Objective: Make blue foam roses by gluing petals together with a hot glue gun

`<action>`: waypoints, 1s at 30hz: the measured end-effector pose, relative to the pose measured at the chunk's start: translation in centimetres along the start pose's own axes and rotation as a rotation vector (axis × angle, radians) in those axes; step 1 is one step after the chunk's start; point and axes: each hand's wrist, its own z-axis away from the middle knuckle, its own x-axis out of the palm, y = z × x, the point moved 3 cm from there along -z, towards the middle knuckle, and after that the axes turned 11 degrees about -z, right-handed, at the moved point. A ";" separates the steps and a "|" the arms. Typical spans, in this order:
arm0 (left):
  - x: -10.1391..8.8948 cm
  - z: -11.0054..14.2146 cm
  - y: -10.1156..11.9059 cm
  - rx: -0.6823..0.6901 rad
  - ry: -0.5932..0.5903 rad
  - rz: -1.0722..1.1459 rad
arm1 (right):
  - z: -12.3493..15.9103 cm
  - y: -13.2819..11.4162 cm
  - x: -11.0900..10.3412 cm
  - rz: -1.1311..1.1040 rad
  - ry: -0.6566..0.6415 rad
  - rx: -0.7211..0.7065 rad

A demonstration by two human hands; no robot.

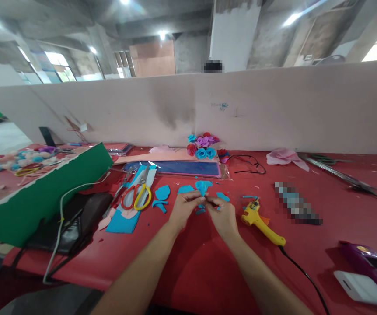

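Between my two hands, over the red table, is a blue paper flower (203,187) with its petals facing up. The fingers of my left hand (186,206) pinch its base from the left. My right hand (220,212) closes on the same base from the right, fingertips meeting the left ones. Loose blue paper petals (162,192) and curled blue scraps (160,205) lie left of my hands. One more blue piece (223,197) sits just beyond my right hand. A yellow hot glue gun (260,222) rests on the table to the right, its nozzle pointing away.
Scissors with red and yellow handles (138,197) lie on blue crepe paper (123,222). Finished paper flowers (204,144) stand by the white partition (123,109). A green board (60,197) and black bag (86,214) are left. Eyeglasses (250,164) and a purple device (368,262) are right.
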 end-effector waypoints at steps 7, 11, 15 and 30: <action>0.1 -0.2 -0.6 -0.008 0.001 0.052 | 0.2 -0.3 0.4 0.072 -0.083 -0.054; 0.5 -0.3 -0.6 0.012 -0.066 0.004 | 0.2 -0.1 0.4 0.104 -0.059 -0.057; 0.2 -0.5 -0.7 0.020 -0.003 -0.001 | 0.1 -0.5 0.3 0.238 -0.124 -0.056; -0.5 -1.1 -1.5 0.019 0.063 -0.453 | 4.1 0.0 -12.9 1.293 0.029 0.069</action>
